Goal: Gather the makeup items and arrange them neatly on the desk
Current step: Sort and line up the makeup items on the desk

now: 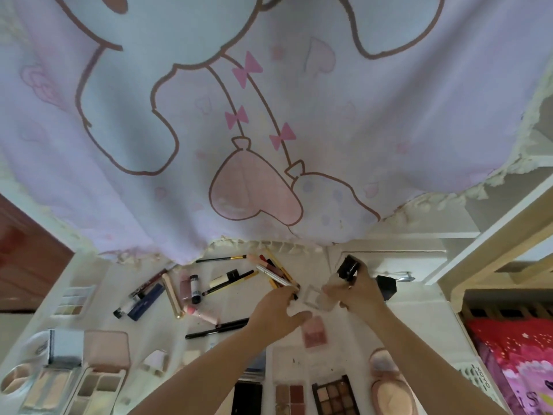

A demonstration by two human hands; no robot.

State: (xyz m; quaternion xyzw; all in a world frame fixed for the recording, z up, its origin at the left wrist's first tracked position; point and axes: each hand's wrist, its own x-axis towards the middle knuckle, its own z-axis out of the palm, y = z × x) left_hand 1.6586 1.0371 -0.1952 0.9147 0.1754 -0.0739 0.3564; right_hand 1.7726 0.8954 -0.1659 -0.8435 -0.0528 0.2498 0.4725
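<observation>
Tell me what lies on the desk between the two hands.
In the head view, a small clear square case lies between the left hand and the right hand, which grips a black-capped bottle.

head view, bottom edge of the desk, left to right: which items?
Open pink compact → black case → small blush palette → dark eyeshadow palette → pink powder puff.
</observation>
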